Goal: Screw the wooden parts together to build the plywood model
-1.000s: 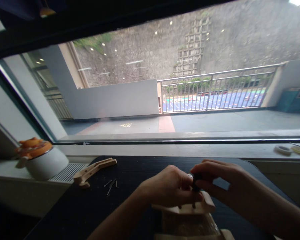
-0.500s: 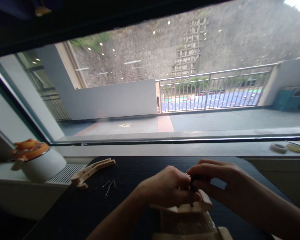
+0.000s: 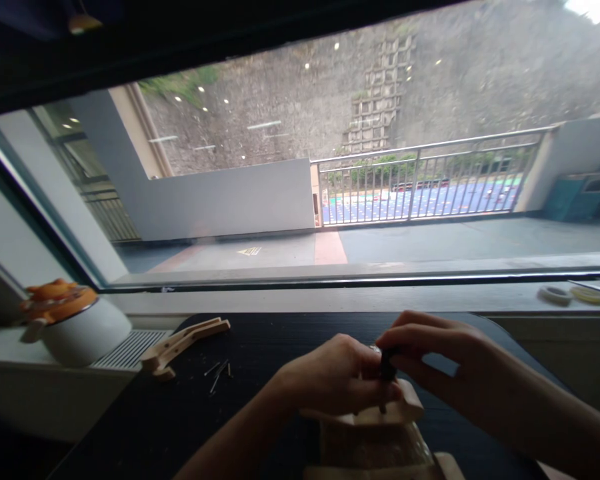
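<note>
A short dark screwdriver stands nearly upright, its lower end against a pale wooden piece. My left hand is closed around the lower part of the screwdriver, its thumb just above the wood. From the right, my right hand pinches the screwdriver's top between thumb and fingers. Below the wooden piece is a clear, see-through body, with more pale wood at the bottom edge of the view. My left fingers hide part of the wooden piece.
On the black table, several metal screws lie left of my hands. A jointed wooden part rests behind them. A white pot with an orange lid stands on the left ledge. Tape rolls sit on the windowsill at right.
My right fingers have shifted and lifted slightly at the screwdriver's top, showing more of its dark handle. My left hand has hardly moved.
</note>
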The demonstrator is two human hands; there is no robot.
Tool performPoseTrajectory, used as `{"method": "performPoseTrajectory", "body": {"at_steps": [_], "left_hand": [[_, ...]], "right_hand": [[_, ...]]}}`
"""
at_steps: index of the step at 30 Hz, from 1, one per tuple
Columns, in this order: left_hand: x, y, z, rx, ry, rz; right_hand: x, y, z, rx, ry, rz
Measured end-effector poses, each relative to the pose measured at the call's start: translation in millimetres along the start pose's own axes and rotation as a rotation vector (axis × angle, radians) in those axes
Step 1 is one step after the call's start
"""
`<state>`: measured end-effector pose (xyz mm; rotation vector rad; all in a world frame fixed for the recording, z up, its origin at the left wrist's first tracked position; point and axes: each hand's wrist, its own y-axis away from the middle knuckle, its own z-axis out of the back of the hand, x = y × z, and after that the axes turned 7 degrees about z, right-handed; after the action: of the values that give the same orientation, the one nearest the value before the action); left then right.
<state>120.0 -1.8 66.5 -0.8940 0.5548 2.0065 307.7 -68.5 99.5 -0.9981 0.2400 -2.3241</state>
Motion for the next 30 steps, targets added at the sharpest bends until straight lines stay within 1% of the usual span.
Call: {"method": "performPoseTrajectory", "body": {"at_steps": [5, 8, 11, 13, 16, 21, 28, 30], "left_hand": [[-0.9, -1.1, -2.3, 0.008, 0.001, 0.019], [-2.7, -1.1, -2.4, 0.007, -0.019, 0.02], [-5.0, -0.1, -0.7, 0.01, -0.045, 0.015], [-6.0, 0.6, 0.5, 0.012, -0.058, 0.015], [-5.9, 0.3, 0.7, 0.01, -0.083, 0.016], [-4.8, -1.6, -2.0, 0.003, -0.117, 0.034], [-8.1, -0.6, -0.8, 0.018, -0.129, 0.054], [-8.1, -0.6, -0.6, 0.017, -0.13, 0.052]], "right_hand": [[-3.1, -0.6, -1.0, -0.005, 0.012, -0.017], [-2.5, -0.8, -3.4, -0.036, 0.011, -0.028], [-0.4, -1.1, -5.0, -0.055, -0.015, 0.004], [1.0, -1.1, -4.7, -0.034, -0.059, 0.025], [1.8, -0.9, -2.2, 0.013, -0.092, 0.008], [-0.4, -1.5, -1.1, 0.003, -0.063, -0.011], [-4.8, -2.0, -8.3, -0.03, -0.044, -0.044], [-4.1, -1.9, -8.3, -0.042, -0.014, -0.028]]}}
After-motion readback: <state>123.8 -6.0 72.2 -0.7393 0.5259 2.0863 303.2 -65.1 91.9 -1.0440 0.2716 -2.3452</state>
